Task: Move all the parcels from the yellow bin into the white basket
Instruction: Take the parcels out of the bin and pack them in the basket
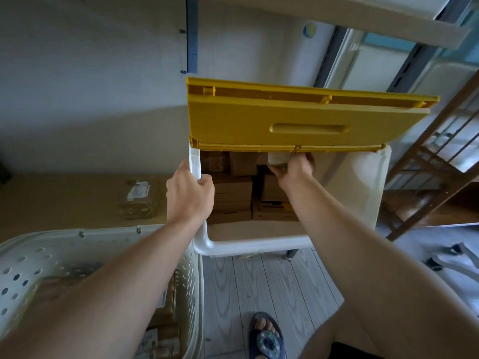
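The bin (259, 246) has a white body and a yellow lid (298, 120) that stands raised at the back. Several brown cardboard parcels (233, 193) are stacked inside it. My left hand (188, 193) grips the bin's left rim post. My right hand (295, 169) reaches in under the lid and is closed on a small pale parcel (278, 158). The white perforated basket (186, 288) stands at the lower left, with several parcels (166, 330) in it, partly hidden by my left forearm.
A large cardboard box with a label (137, 195) lies left of the bin against the wall. A wooden rack (435, 177) stands to the right. Grey plank floor lies in front, with my sandalled foot (267, 335) on it.
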